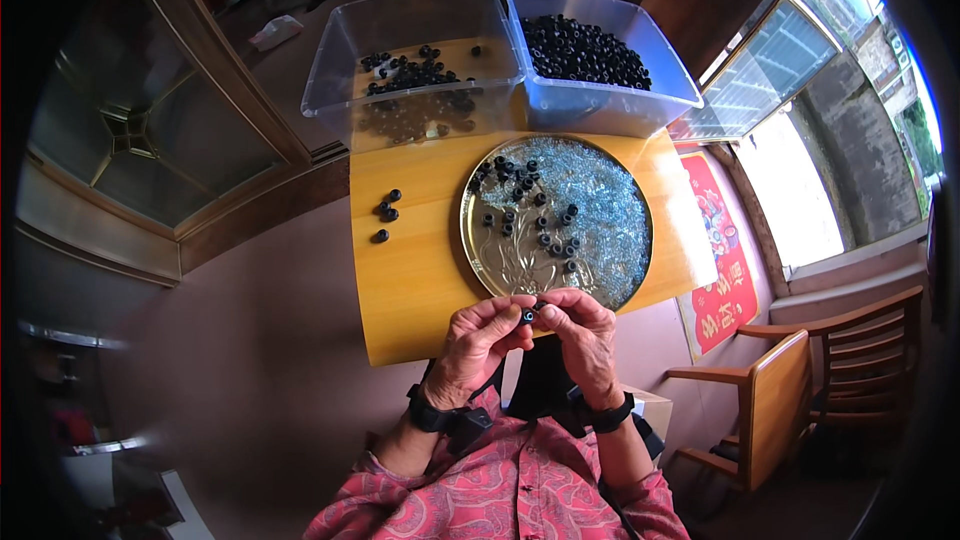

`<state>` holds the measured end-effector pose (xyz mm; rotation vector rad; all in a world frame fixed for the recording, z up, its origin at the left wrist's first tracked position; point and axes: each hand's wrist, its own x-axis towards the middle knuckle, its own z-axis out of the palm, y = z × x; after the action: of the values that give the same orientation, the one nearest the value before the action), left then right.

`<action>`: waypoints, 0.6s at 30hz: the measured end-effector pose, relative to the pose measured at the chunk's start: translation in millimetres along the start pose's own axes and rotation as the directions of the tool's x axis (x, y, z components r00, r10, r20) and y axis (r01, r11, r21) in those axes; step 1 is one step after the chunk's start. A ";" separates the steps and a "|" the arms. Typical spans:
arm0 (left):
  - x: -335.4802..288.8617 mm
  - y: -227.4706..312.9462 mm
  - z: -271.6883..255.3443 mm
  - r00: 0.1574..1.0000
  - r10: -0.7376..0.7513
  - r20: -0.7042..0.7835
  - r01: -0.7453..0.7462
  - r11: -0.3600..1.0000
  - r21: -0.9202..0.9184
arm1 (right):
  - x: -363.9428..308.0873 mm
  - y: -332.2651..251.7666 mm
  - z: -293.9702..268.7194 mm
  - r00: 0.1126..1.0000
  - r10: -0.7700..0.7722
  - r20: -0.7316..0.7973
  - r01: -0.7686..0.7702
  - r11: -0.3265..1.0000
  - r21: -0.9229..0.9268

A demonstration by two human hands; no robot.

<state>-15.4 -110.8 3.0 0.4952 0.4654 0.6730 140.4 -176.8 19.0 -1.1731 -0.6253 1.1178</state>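
Observation:
Both hands meet over the near edge of the round metal tray [478,252]. My left hand [468,342] is closed, pinching a small black round piece [527,317] with a pale ring on its face. My right hand [584,338] is closed too, its thumb and forefinger pressed together right beside that piece; something small and dark shows at the tips, too small to name. On the tray, several loose black round pieces [541,199] lie at the left and middle. Tiny glassy bluish bits [605,202] cover its right and far side.
Several black pieces [382,236] sit on the yellow table [400,300] left of the tray. Behind stand two see-through plastic bins, the left bin [330,70] holding scattered black pieces, the right bin [660,105] far more. A wooden chair [775,395] is at the right, below an open window [765,65].

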 end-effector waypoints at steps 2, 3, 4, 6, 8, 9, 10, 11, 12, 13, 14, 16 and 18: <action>-0.1 0.5 1.7 1.000 -0.004 -0.003 0.004 1.000 0.005 | -1.3 -1.3 1.2 1.000 -0.027 0.000 0.027 1.000 -0.002; 0.0 0.5 2.5 1.000 0.003 -0.012 -0.003 1.000 0.016 | -1.8 -1.6 1.7 0.999 -0.054 0.002 0.054 0.999 -0.005; 0.1 0.5 3.2 1.000 0.010 -0.020 -0.010 1.000 0.027 | -2.3 -0.9 1.4 0.999 -0.053 0.002 0.053 0.999 -0.004; 0.8 0.3 5.6 1.000 0.016 -0.026 -0.015 1.000 0.025 | -3.9 0.4 0.6 0.997 -0.072 0.000 0.072 0.997 0.006; 0.9 0.0 6.6 0.999 0.022 -0.032 -0.021 1.000 0.023 | -5.4 -0.4 1.2 0.996 -0.087 0.004 0.087 0.996 0.001; 0.8 -0.1 6.9 0.999 0.023 -0.033 -0.022 0.999 0.025 | -6.1 -1.0 1.5 0.995 -0.103 0.009 0.103 0.995 -0.005; 0.7 -0.3 7.1 0.999 0.025 -0.034 -0.024 0.999 0.027 | -6.5 -1.2 1.7 0.995 -0.102 0.009 0.102 0.995 -0.004; 0.6 -0.7 6.9 0.999 0.025 -0.035 -0.024 0.999 0.027 | -6.8 -1.2 2.1 0.994 -0.112 0.007 0.112 0.994 -0.006; 0.7 -1.2 6.8 0.999 0.029 -0.034 -0.029 0.999 0.027 | -7.2 -1.2 2.5 0.992 -0.122 0.006 0.122 0.992 -0.007; 0.6 -1.7 6.8 0.999 0.034 -0.034 -0.033 0.999 0.027 | -7.7 -1.5 3.0 0.993 -0.121 0.007 0.121 0.993 -0.007; 0.4 -2.1 7.1 0.999 0.034 -0.035 -0.033 0.999 0.027 | -8.3 -1.6 3.3 0.992 -0.126 0.008 0.126 0.992 -0.011; -0.1 -2.2 8.7 0.998 0.043 -0.044 -0.041 0.998 0.043 | -9.2 -1.3 3.7 0.991 -0.130 0.011 0.130 0.991 -0.015; -1.0 -1.4 11.0 0.998 0.044 -0.049 -0.041 0.998 0.052 | -9.8 -1.1 3.9 0.990 -0.140 0.010 0.141 0.989 -0.035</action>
<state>-9.3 -115.4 11.1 0.5390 0.5211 0.7171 133.8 -184.2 22.7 -1.1377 -0.7251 0.9954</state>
